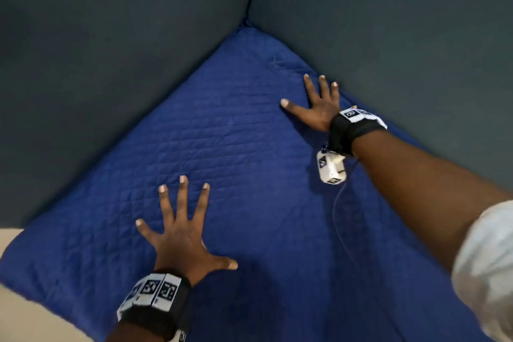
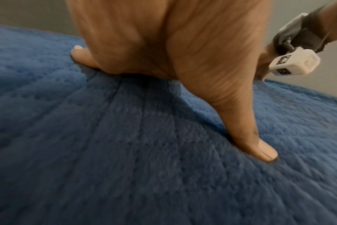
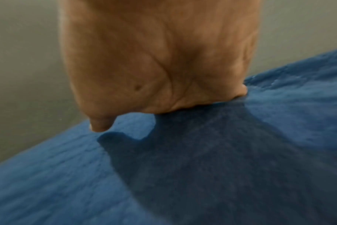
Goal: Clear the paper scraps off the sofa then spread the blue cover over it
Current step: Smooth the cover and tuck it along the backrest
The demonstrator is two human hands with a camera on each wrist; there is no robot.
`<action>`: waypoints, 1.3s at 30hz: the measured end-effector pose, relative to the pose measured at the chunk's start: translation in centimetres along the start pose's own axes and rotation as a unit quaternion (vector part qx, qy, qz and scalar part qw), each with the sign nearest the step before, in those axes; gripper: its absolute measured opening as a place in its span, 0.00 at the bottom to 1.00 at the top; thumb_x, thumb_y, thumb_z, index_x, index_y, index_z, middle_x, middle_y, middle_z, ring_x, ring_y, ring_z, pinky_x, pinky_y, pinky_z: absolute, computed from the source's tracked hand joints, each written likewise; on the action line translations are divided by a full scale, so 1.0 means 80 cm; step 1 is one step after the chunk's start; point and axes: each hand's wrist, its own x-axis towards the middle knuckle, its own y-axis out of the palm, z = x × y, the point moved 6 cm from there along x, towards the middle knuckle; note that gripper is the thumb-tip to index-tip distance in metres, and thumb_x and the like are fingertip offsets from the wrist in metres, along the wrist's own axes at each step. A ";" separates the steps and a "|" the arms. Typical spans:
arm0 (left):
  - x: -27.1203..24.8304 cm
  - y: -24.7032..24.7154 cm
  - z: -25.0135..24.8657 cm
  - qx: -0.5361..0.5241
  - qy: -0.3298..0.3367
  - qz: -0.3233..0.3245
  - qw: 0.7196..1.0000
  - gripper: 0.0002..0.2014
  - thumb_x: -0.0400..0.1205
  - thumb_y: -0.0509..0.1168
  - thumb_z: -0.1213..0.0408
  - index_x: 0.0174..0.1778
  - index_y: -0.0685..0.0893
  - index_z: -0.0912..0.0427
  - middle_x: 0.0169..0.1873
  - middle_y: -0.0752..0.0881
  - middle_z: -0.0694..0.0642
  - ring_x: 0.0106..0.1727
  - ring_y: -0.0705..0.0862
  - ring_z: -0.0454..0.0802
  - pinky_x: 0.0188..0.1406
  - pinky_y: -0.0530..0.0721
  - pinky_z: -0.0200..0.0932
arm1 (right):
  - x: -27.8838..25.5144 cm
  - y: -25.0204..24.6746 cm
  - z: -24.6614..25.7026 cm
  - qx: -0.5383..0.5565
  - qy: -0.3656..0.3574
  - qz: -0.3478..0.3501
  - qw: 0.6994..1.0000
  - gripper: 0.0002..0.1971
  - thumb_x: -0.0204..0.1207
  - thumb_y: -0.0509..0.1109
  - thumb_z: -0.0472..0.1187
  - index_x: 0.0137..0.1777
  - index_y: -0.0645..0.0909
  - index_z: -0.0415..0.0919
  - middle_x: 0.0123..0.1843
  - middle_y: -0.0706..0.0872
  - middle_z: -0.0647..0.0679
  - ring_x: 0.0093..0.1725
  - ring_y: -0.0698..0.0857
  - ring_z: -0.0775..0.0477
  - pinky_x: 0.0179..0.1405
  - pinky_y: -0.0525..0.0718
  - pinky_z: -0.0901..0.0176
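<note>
On cover [image 1: 249, 158]: left hand [image 1: 180, 241], right hand [image 1: 319, 110]

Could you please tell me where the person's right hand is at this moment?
In the head view, the right hand lies flat on the blue cover at the right, beside the grey sofa panel, farther in than the left hand.

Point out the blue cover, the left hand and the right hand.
blue cover [image 1: 249, 153], head view, bare quilted middle.
left hand [image 1: 181, 243], head view, back of hand.
right hand [image 1: 319, 111], head view, back of hand.
</note>
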 end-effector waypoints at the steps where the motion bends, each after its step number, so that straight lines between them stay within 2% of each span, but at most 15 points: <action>1: -0.001 -0.001 -0.002 0.001 -0.002 0.004 1.000 0.84 0.39 0.67 0.13 0.83 0.22 0.36 0.80 0.14 0.50 0.81 0.14 0.63 0.70 0.43 0.95 | 0.002 -0.002 0.011 0.007 0.017 -0.003 1.000 0.66 0.50 0.48 0.97 0.89 0.36 0.69 0.94 0.33 0.54 0.92 0.31 0.38 0.84 0.38 0.15; 3: -0.003 0.000 -0.005 0.002 -0.001 0.004 1.000 0.84 0.39 0.66 0.12 0.84 0.24 0.37 0.81 0.15 0.50 0.81 0.15 0.63 0.70 0.45 0.95 | -0.001 -0.007 0.039 0.000 0.014 -0.041 0.999 0.66 0.56 0.52 0.94 0.92 0.41 0.61 0.94 0.37 0.48 0.92 0.37 0.32 0.85 0.41 0.17; 5: -0.004 -0.001 -0.006 -0.002 -0.002 0.006 1.000 0.84 0.38 0.66 0.12 0.85 0.26 0.37 0.82 0.16 0.50 0.82 0.16 0.64 0.69 0.46 0.96 | -0.005 -0.013 0.080 -0.037 -0.080 -0.104 0.991 0.63 0.62 0.60 0.88 0.93 0.49 0.56 0.95 0.43 0.48 0.93 0.44 0.35 0.84 0.48 0.16; 7: -0.002 -0.001 -0.006 0.000 -0.003 0.011 1.000 0.83 0.38 0.65 0.12 0.85 0.27 0.37 0.82 0.17 0.50 0.82 0.17 0.64 0.68 0.47 0.96 | 0.001 -0.003 0.120 -0.062 -0.176 -0.111 0.976 0.59 0.62 0.65 0.86 0.91 0.51 0.62 0.95 0.45 0.52 0.93 0.44 0.40 0.81 0.48 0.12; 10: 0.004 0.004 -0.005 0.011 -0.008 0.022 1.000 0.83 0.39 0.66 0.12 0.83 0.23 0.36 0.81 0.15 0.50 0.81 0.15 0.64 0.69 0.45 0.96 | 0.016 0.018 0.144 -0.037 -0.159 -0.070 0.984 0.65 0.50 0.65 0.91 0.89 0.45 0.74 0.94 0.39 0.58 0.92 0.34 0.42 0.78 0.35 0.11; 13: 0.006 0.003 -0.004 0.007 -0.009 0.023 1.000 0.84 0.39 0.67 0.13 0.82 0.21 0.35 0.80 0.14 0.50 0.80 0.14 0.64 0.69 0.42 0.96 | 0.011 0.019 0.132 -0.009 -0.143 -0.088 0.986 0.69 0.45 0.64 0.94 0.88 0.42 0.75 0.94 0.38 0.59 0.92 0.33 0.45 0.82 0.34 0.16; 17: 0.003 -0.003 -0.003 0.003 -0.016 0.030 0.999 0.84 0.38 0.67 0.13 0.82 0.22 0.34 0.80 0.14 0.48 0.79 0.13 0.62 0.69 0.42 0.96 | -0.054 0.037 0.010 0.025 -0.031 -0.098 0.994 0.75 0.40 0.63 0.95 0.88 0.34 0.73 0.93 0.33 0.58 0.91 0.30 0.50 0.87 0.32 0.30; 20: -0.002 -0.010 -0.003 -0.004 -0.016 0.036 0.999 0.83 0.39 0.66 0.11 0.82 0.22 0.33 0.79 0.13 0.46 0.79 0.13 0.61 0.69 0.44 0.96 | -0.153 0.062 -0.158 0.023 0.114 -0.076 0.990 0.75 0.39 0.63 0.96 0.86 0.30 0.75 0.92 0.29 0.59 0.90 0.28 0.52 0.88 0.35 0.30; 23: -0.004 -0.008 -0.007 0.004 -0.019 0.023 1.000 0.83 0.38 0.65 0.11 0.82 0.23 0.33 0.78 0.13 0.46 0.80 0.13 0.61 0.70 0.45 0.94 | -0.253 0.075 -0.320 0.063 0.268 -0.049 0.960 0.76 0.38 0.62 0.96 0.86 0.29 0.74 0.92 0.29 0.61 0.91 0.29 0.52 0.88 0.42 0.25; 26: -0.011 0.001 -0.018 0.008 -0.019 -0.001 1.000 0.85 0.37 0.65 0.11 0.85 0.26 0.37 0.81 0.15 0.48 0.82 0.15 0.61 0.71 0.44 0.93 | -0.283 0.078 -0.379 0.081 0.289 -0.033 0.953 0.77 0.38 0.62 0.96 0.87 0.32 0.72 0.93 0.32 0.59 0.92 0.33 0.48 0.88 0.46 0.23; 29: -0.027 0.036 -0.047 0.013 -0.004 -0.017 1.000 0.87 0.36 0.65 0.11 0.88 0.32 0.42 0.82 0.17 0.53 0.83 0.18 0.64 0.72 0.43 0.92 | -0.272 0.076 -0.363 0.073 0.241 -0.073 0.965 0.77 0.41 0.62 0.96 0.89 0.34 0.67 0.94 0.34 0.53 0.93 0.35 0.45 0.89 0.47 0.25; 32: -0.062 0.092 -0.105 0.047 0.053 0.002 0.997 0.88 0.35 0.64 0.11 0.90 0.36 0.47 0.84 0.21 0.58 0.83 0.20 0.70 0.71 0.45 0.93 | -0.276 0.113 -0.301 0.022 0.105 -0.112 0.988 0.73 0.47 0.62 0.94 0.90 0.37 0.67 0.94 0.36 0.49 0.93 0.35 0.42 0.87 0.45 0.23; 35: -0.106 0.160 -0.169 0.091 0.116 0.054 0.988 0.88 0.34 0.67 0.14 0.90 0.39 0.49 0.86 0.24 0.60 0.83 0.22 0.74 0.69 0.47 0.95 | -0.308 0.169 -0.249 -0.009 0.002 -0.097 0.995 0.67 0.53 0.63 0.92 0.90 0.39 0.70 0.94 0.35 0.52 0.92 0.32 0.41 0.85 0.40 0.21; 37: -0.139 0.200 -0.207 0.122 0.153 0.100 0.976 0.88 0.35 0.69 0.16 0.90 0.39 0.49 0.86 0.25 0.59 0.83 0.23 0.76 0.68 0.45 0.96 | -0.316 0.175 -0.259 0.001 -0.020 -0.092 0.996 0.63 0.56 0.63 0.91 0.89 0.41 0.73 0.94 0.36 0.56 0.92 0.32 0.44 0.85 0.40 0.19; 39: -0.166 0.229 -0.231 0.139 0.184 0.135 0.964 0.86 0.38 0.72 0.18 0.88 0.33 0.45 0.84 0.21 0.58 0.81 0.20 0.75 0.68 0.41 0.96 | -0.312 0.162 -0.288 -0.011 -0.026 -0.093 0.995 0.62 0.55 0.62 0.92 0.88 0.41 0.76 0.94 0.37 0.59 0.92 0.32 0.45 0.83 0.42 0.15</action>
